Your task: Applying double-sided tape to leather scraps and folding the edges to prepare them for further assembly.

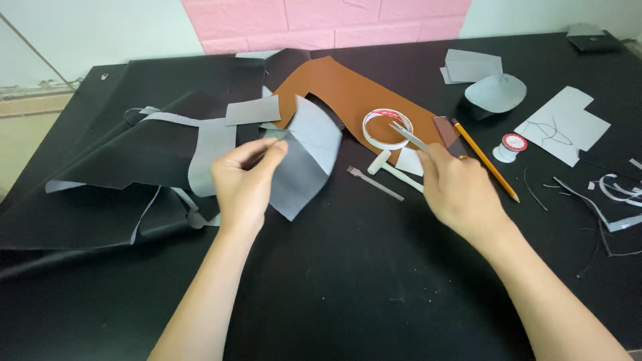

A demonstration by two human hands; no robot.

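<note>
My left hand (245,182) pinches a grey cut piece of sheet material (305,157) by its left edge and holds it lifted over the black table (361,267). My right hand (458,190) grips a pair of metal scissors (408,137), whose blades point up and left over a roll of white tape (387,129). A brown leather sheet (348,93) lies behind the grey piece. Just below the scissors lie a small white mallet (391,170) and a metal pronged punch (374,182).
A yellow pencil (486,160) lies right of my right hand, beside a thread spool (511,146). Black and grey sheets (140,154) are piled at the left. Grey and white paper patterns (562,124) and scraps (612,194) lie at the right.
</note>
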